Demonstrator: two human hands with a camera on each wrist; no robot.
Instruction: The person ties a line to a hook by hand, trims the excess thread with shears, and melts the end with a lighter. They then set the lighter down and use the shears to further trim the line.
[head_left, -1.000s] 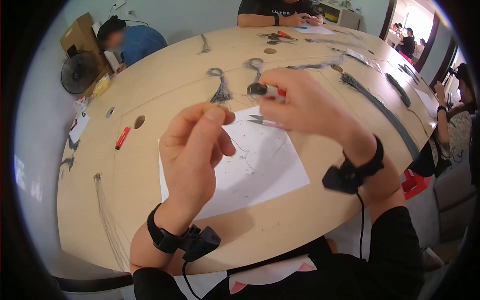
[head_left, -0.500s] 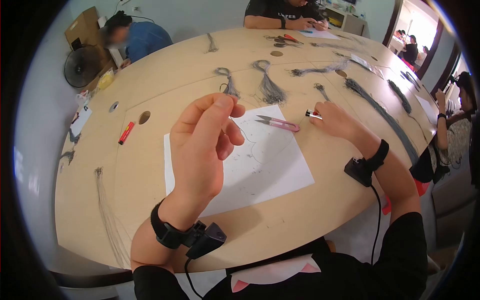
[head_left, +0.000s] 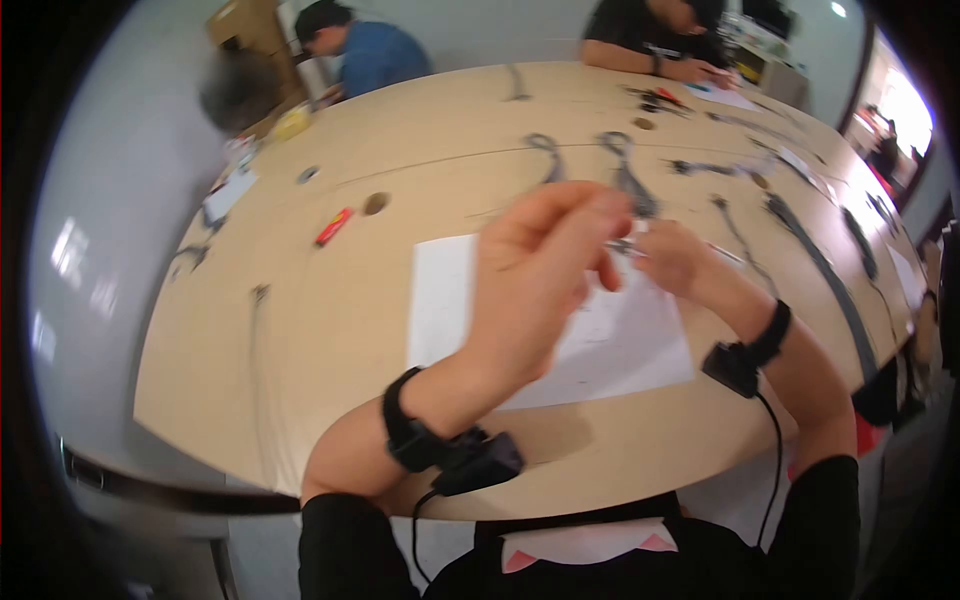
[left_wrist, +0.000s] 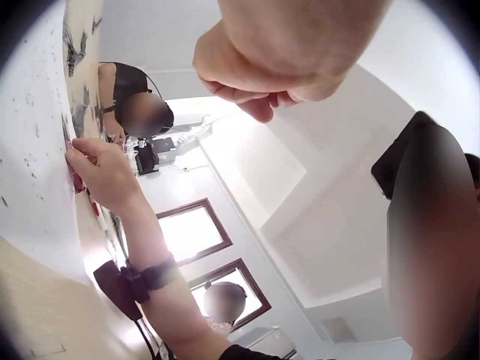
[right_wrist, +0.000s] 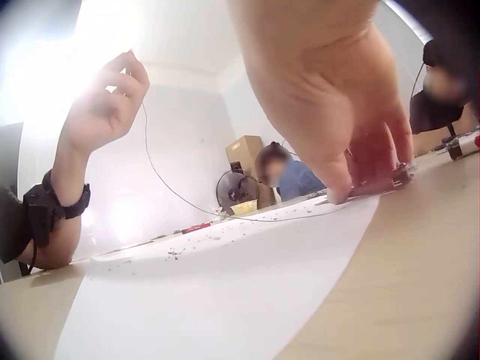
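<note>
My left hand (head_left: 540, 285) is raised over the white paper, thumb and fingertips pinched together on a thin dark thread (right_wrist: 166, 178). In the right wrist view that thread curves down from the fingertips to the paper. Low at the paper's far right side, my right hand (head_left: 685, 262) curls its thumb and fingers round the pink-handled thread snips (right_wrist: 386, 181). Their blades (head_left: 622, 246) point left, toward the left hand in the head view. A white and red lighter (right_wrist: 463, 146) lies on the table just beyond the right hand.
The white paper (head_left: 440, 300) carries scattered dark snippets. A red lighter-shaped piece (head_left: 334, 227) lies to the left, near a table hole (head_left: 376, 204). Loose strands (head_left: 262, 370) lie front left. Grey looped bundles (head_left: 545, 155) and a long grey bundle (head_left: 822, 265) lie farther off. Other people sit around the table.
My right hand has put the lighter down to the right of the paper and moved left onto the snips. The left hand keeps its pinch on the thread; the head view has turned left.
</note>
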